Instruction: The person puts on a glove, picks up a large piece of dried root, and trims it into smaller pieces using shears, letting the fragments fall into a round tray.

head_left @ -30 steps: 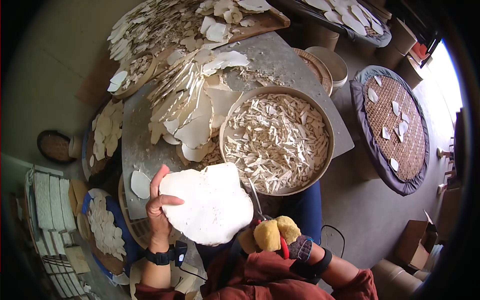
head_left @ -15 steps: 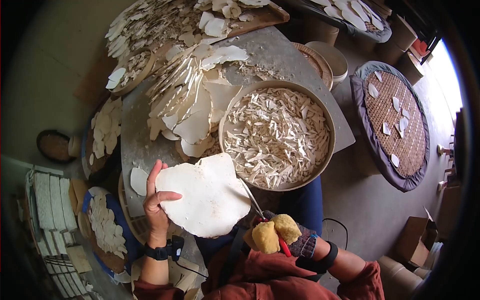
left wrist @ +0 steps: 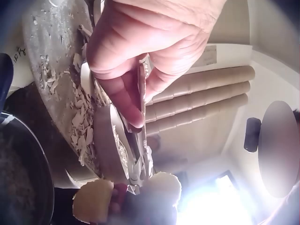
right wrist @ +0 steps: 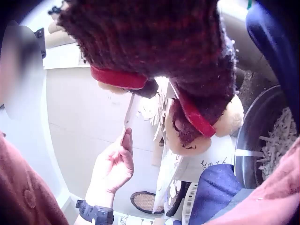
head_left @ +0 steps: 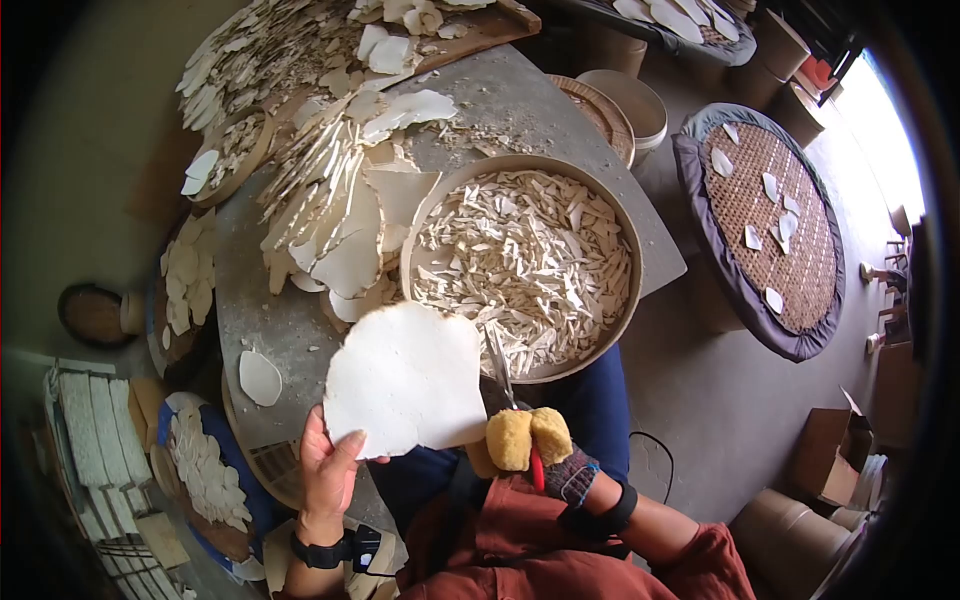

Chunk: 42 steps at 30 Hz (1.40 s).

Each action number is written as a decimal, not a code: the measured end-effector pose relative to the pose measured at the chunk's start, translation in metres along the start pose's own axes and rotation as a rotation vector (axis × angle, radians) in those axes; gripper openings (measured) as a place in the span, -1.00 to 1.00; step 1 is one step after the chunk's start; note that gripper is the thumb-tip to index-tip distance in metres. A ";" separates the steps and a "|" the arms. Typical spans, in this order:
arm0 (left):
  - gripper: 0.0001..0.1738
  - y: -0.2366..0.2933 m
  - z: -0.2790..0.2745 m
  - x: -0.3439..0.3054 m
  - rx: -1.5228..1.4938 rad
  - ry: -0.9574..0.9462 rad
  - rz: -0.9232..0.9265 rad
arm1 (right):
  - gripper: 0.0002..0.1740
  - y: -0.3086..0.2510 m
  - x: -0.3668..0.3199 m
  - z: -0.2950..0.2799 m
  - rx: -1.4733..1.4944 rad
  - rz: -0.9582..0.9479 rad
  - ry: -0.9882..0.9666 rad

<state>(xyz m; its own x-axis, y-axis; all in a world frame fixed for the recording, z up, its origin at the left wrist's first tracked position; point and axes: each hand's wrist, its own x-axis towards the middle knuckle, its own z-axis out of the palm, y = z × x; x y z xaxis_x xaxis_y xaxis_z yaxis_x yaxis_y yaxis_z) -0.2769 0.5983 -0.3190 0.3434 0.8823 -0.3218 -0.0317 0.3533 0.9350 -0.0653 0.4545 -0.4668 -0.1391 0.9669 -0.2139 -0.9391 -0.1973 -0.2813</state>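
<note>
A large flat white piece [head_left: 405, 380] with an uneven edge is pinched at its lower left corner by the left hand [head_left: 332, 470]. In the left wrist view the left hand [left wrist: 145, 51] has its thumb and fingers on either side of the thin piece [left wrist: 142, 93]. The right hand [head_left: 565, 470], in a dark knitted glove, grips red-handled scissors [head_left: 502, 368] with yellow padding [head_left: 530, 438]. Their blades point up beside the piece's right edge, and look parted. In the right wrist view the gloved hand [right wrist: 154, 51] has its fingers round the red handles [right wrist: 196, 115].
A round tray [head_left: 632, 290] of white slivers stands on the grey table [head_left: 235, 310], right of a stack of flat pieces [head_left: 350, 245]. A loose oval piece [head_left: 260, 378] lies at the left. A cloth-rimmed woven tray [head_left: 790, 225] stands at the right, above a cardboard box [head_left: 835, 455].
The white piece has been turned, and the left hand has moved down from its upper left side to the lower left corner. The scissors now stand more upright; the whole view has shifted slightly.
</note>
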 end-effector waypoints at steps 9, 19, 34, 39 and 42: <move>-0.58 -0.003 -0.002 0.000 0.102 -0.036 -0.030 | -0.68 0.007 0.010 -0.004 0.704 0.158 -0.144; -0.51 -0.014 0.016 0.014 -0.194 0.246 0.180 | -0.66 0.000 0.009 0.021 0.371 0.074 -0.190; -0.29 -0.034 0.022 0.014 0.040 0.230 0.275 | -0.64 0.008 0.008 0.022 -0.216 0.135 -0.013; -0.30 -0.033 0.012 0.008 -0.015 0.227 0.234 | -0.74 -0.006 0.010 0.047 -0.917 0.072 -0.091; -0.29 -0.031 0.005 0.006 -0.025 0.234 0.229 | -0.74 -0.006 0.010 0.058 -1.086 0.018 -0.086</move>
<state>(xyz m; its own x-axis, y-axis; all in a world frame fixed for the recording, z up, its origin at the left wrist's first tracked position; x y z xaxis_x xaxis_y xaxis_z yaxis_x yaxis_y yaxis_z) -0.2692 0.5909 -0.3492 0.1000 0.9862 -0.1316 -0.1072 0.1422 0.9840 -0.0798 0.4751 -0.4128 -0.2113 0.9622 -0.1717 -0.1640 -0.2081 -0.9643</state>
